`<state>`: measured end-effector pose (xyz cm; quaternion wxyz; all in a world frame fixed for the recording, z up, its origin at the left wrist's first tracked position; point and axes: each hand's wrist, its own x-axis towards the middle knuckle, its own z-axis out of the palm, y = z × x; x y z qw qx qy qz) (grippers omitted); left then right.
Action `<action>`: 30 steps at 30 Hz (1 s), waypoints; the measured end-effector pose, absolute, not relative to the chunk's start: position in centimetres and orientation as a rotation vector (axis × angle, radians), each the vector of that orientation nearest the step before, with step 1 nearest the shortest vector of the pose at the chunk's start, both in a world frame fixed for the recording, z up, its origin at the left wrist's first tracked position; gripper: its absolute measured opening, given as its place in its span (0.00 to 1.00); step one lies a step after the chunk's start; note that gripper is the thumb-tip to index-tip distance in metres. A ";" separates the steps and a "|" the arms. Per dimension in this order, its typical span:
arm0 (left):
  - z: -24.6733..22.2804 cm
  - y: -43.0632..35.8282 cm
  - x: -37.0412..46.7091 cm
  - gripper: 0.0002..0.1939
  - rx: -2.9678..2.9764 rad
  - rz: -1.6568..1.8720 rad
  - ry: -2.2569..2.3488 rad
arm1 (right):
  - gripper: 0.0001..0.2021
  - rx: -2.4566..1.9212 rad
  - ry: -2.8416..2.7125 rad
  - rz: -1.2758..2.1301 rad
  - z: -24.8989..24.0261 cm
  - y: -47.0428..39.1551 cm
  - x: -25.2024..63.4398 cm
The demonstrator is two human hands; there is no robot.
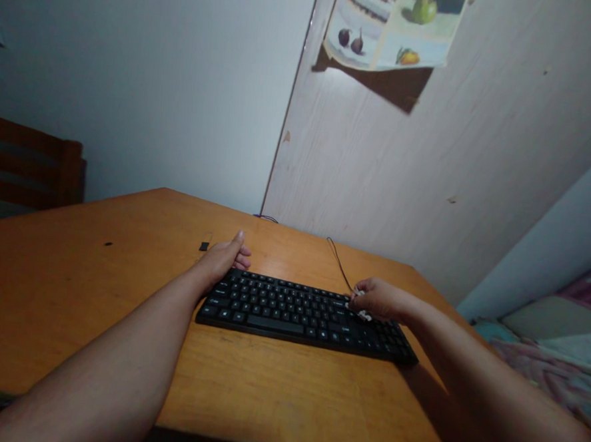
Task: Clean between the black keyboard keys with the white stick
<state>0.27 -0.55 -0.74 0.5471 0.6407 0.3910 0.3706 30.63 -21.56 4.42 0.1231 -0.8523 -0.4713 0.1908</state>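
A black keyboard (280,307) with white lettering lies on the wooden table. At its back left corner rests my left hand (226,257), thumb raised and fingers loosely stretched beside the far edge, holding nothing that I can see. Over the right part of the keys, my right hand (378,298) is closed on a crumpled whitish cloth (364,314). Only small bits of this cloth show below and beside the fingers, and it touches the keys. A thin black cable (339,260) runs from behind the keyboard toward the back of the table.
On the wooden table (275,393), a small black square piece (204,246) and a tiny dark bit (108,243) lie to the left. A wooden chair (28,165) stands at far left. Fruit pictures (395,27) hang on the wall behind. Bedding (552,357) is at right.
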 end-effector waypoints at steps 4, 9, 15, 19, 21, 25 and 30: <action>-0.8 -0.5 0.3 0.37 1.519 0.879 0.913 | 0.07 -2.484 -1.344 0.566 4.1 -22.3 31.5; -0.9 -0.4 0.3 0.35 1.508 0.891 0.895 | 0.06 -2.488 -1.274 0.602 4.0 -23.3 32.6; -0.9 -0.4 0.3 0.35 1.494 0.890 0.908 | 0.04 -2.484 -1.226 0.613 4.0 -24.3 33.6; -0.9 -0.3 0.3 0.35 1.503 0.890 0.902 | 0.03 -2.488 -1.230 0.574 4.0 -24.9 34.3; -1.0 -0.2 0.3 0.35 1.512 0.890 0.902 | 0.03 -2.500 -1.216 0.557 4.0 -25.2 34.8; -1.2 0.0 0.3 0.35 1.524 0.888 0.910 | 0.03 -2.524 -1.168 0.558 4.0 -25.8 35.9; -1.2 0.1 0.4 0.34 1.540 0.886 0.922 | 0.04 -2.521 -1.141 0.529 4.4 -26.3 37.6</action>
